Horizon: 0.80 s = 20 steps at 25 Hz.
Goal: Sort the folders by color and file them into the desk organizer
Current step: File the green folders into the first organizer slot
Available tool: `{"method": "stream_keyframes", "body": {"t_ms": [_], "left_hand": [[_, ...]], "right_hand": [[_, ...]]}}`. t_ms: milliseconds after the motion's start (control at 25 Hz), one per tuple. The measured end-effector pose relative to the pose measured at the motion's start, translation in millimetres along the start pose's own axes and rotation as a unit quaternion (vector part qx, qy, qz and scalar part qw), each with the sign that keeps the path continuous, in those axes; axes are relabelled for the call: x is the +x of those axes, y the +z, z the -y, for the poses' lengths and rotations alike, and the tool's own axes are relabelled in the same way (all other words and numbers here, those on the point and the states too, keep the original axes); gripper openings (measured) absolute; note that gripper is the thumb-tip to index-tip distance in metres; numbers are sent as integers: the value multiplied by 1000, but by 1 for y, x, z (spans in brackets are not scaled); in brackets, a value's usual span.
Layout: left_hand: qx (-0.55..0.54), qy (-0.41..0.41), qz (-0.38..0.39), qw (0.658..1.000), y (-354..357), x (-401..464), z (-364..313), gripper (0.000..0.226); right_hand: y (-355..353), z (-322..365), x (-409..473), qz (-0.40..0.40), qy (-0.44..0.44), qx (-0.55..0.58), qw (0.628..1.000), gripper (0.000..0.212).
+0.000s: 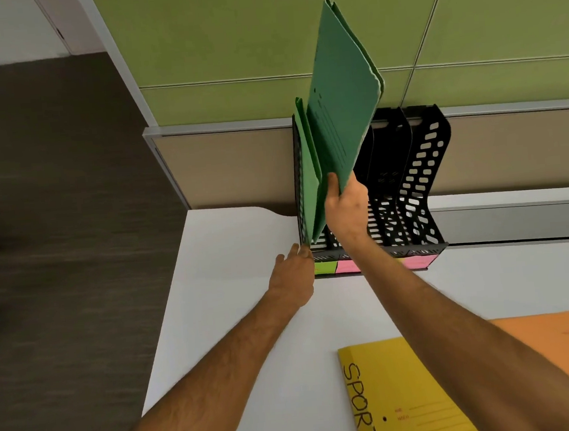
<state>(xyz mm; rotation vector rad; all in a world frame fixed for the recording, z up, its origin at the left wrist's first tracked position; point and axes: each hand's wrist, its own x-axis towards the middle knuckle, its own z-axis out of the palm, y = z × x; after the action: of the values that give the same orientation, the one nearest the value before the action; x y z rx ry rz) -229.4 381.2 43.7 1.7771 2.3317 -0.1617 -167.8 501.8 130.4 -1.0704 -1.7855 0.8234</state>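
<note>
My right hand (346,206) grips the lower edge of a green folder (343,96), which stands tilted with its bottom corner in the leftmost slot of the black desk organizer (420,176). A second green folder (308,175) stands in that same slot. My left hand (293,273) rests with straight fingers against the organizer's front left corner. Coloured labels, green (325,267) and pink (348,267), run along the organizer's front. A yellow folder (395,394) marked "SPORTS" lies on the white desk (243,315) near me, over an orange folder (563,345).
A green partition wall (225,31) rises behind the organizer. A grey cable slot (517,222) is set in the desk to the right. The desk's left edge drops to dark floor (54,235).
</note>
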Motion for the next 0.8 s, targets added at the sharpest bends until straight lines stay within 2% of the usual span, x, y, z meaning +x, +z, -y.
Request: {"method": "stream_keyframes", "body": {"t_ms": [160, 280, 400, 560, 680, 800], "left_hand": [[12, -2, -15, 1000, 4, 3, 1, 61], [-20, -10, -46, 999, 6, 5, 2, 52], [-74, -14, -70, 995, 8, 6, 1, 52], [-89, -12, -66, 994, 11, 9, 0, 59], [-96, -14, -55, 994, 8, 8, 2, 59], [-101, -5, -27, 995, 8, -5, 6, 70]], "right_hand": [[27, -10, -10, 26, -46, -33, 998, 44], [35, -38, -25, 69, 4, -61, 996, 56], [39, -65, -37, 145, 71, -84, 983, 55], [46, -78, -41, 249, 96, -159, 951, 60], [43, -74, -37, 292, 132, -138, 937, 52], [19, -62, -40, 295, 131, -79, 943, 46]]}}
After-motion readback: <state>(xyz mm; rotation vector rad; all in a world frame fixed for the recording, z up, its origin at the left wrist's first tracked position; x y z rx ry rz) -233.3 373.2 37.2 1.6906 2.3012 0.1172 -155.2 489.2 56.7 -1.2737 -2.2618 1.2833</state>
